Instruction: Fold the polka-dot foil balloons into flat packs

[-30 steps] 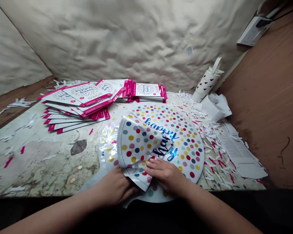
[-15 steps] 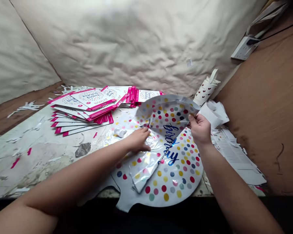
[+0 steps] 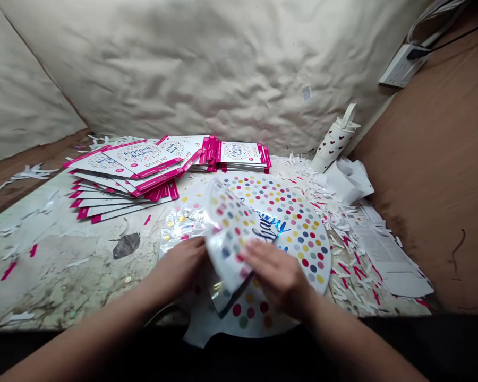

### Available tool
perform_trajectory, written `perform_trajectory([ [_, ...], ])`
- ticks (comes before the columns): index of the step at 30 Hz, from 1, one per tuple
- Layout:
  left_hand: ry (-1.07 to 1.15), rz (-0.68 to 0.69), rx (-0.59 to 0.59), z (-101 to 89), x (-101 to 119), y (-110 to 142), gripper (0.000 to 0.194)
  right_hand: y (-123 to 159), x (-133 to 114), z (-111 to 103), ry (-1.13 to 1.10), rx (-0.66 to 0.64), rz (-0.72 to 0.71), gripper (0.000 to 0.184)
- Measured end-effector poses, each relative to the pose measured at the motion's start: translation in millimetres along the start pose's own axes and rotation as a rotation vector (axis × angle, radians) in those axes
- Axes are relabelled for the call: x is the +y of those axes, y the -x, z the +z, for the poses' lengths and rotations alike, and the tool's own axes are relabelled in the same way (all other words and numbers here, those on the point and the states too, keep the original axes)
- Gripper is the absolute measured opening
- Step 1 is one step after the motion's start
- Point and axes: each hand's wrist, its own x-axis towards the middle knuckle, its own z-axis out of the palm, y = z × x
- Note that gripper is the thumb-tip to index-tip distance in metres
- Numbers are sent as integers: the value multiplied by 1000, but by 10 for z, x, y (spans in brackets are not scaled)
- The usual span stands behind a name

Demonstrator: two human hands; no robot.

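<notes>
Left hand (image 3: pixel 179 270) is clasping the folded flap (image 3: pixel 229 233) of a round polka-dot foil balloon (image 3: pixel 298 228), fingers curling against the fold. Right hand (image 3: pixel 276 276) is lying across the flap, fingers (image 3: pixel 258 252) spreading; cannot tell whether it is gripping or only pressing. The balloon is lying flat at the centre of the worktop's (image 3: pixel 63 265) front edge, its lower lobe reaching that edge. Blue foil lettering (image 3: pixel 269 228) is showing just beside the flap. Toward the back-left corner, pink-edged card packets (image 3: pixel 123 170) are sitting in overlapping stacks. White paper shreds (image 3: pixel 330 212) are scattering along the right side, and a heart-print tumbler (image 3: pixel 334 140) is leaning in the back-right corner.
</notes>
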Motion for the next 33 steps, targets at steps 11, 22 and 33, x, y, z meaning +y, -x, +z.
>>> perform_trajectory([
  [11, -20, 138, 193, -48, -132, 184, 40, 347, -60, 356, 85, -246, -39, 27],
  [22, -104, 283, -279, 236, -88, -1156, 64, 390, -96, 146, -37, -449, 79, 38],
  [33, -110, 232, -167, 391, 156, -1230, 56, 378, 355, 243, 242, -139, 400, 66],
])
